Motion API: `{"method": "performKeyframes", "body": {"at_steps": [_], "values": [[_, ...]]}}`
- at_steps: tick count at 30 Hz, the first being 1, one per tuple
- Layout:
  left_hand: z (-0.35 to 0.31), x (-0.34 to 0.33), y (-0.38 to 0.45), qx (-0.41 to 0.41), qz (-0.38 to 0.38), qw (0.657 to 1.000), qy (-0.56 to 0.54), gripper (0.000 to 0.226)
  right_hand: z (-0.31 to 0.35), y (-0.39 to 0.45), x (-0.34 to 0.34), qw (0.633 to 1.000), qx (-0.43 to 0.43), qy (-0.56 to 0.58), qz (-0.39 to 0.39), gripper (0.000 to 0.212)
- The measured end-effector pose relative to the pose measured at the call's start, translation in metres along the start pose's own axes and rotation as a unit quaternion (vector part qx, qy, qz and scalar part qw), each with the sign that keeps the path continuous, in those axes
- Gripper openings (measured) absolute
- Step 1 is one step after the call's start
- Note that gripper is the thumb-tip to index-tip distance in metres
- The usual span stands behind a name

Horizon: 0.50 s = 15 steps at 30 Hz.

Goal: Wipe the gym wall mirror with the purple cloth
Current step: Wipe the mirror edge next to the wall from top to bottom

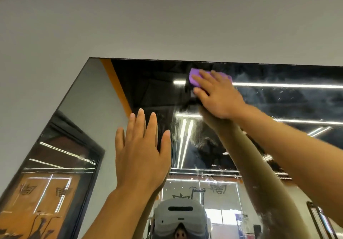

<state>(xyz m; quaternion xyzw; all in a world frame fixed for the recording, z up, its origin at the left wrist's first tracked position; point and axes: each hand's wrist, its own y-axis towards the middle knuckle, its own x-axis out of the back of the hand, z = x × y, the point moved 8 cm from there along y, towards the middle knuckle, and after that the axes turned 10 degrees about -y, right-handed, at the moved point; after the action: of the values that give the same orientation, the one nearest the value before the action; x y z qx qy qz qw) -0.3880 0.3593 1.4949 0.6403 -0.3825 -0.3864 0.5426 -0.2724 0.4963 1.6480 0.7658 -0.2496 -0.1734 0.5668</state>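
High up, pressing purple cloth [194,79] under flat right hand [219,95] near mirror [148,90] top edge, left hand [141,155] spread, empty, probably bracing for reach.

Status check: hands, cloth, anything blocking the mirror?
Right hand presses purple cloth near mirror top edge. Left hand open, flat against glass. Smears remain; nothing blocking.

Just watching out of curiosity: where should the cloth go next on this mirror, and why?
Probably a sweep to the right along the top edge. The right hand presses the cloth flat near the top of the mirror; the glass left of it looks clear, while haze and specks show to its right. The left hand is open against the glass.
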Motion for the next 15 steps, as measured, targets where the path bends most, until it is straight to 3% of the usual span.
{"method": "performKeyframes", "body": {"at_steps": [3,7,15], "values": [[0.000,-0.004,-0.001,0.001,-0.007,1.000,0.027,0.084,-0.037,0.058,0.000,0.998,-0.062,-0.007,0.005,0.053],[0.000,-0.003,0.000,-0.003,-0.017,0.999,0.032,0.083,-0.043,0.064,-0.003,0.998,-0.059,-0.014,-0.001,0.055],[0.000,-0.004,-0.002,-0.012,-0.024,0.999,0.028,0.083,0.006,-0.113,0.004,0.997,0.046,0.051,-0.021,0.062]]}}
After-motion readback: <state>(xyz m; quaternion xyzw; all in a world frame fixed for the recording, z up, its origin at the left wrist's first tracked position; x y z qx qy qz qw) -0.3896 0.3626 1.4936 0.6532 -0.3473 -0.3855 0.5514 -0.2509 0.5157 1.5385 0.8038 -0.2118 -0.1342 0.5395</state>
